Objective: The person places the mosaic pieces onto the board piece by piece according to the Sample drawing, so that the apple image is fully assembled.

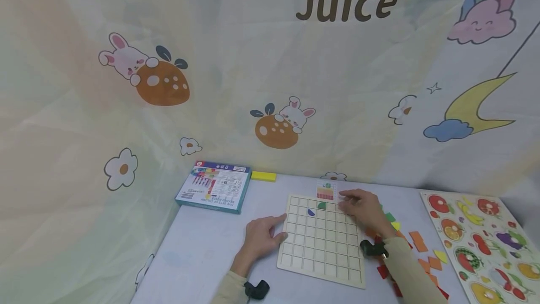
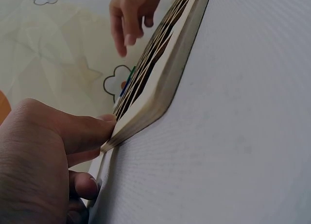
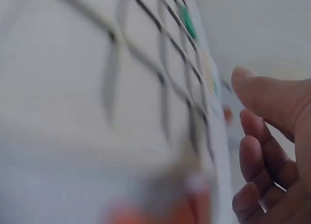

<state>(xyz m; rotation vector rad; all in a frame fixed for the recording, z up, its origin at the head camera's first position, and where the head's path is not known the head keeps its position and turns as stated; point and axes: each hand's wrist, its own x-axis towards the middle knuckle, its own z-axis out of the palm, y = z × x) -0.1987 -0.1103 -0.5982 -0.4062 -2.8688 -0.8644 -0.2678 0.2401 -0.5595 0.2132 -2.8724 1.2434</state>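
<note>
Touching the board (image 1: 325,243) — left hand (image 1: 262,234), "Juice" lettering (image 1: 347,8) behind.

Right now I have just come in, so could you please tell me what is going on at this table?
A person is working with bare hands at a pale gridded board. The left hand touches its left edge; the right hand is over its far right corner, beside a small picture card, with nothing visible in its grasp. A green piece and a blue piece lie on the grid. Loose coloured pieces lie to the right, before a fruit-picture board.
</note>
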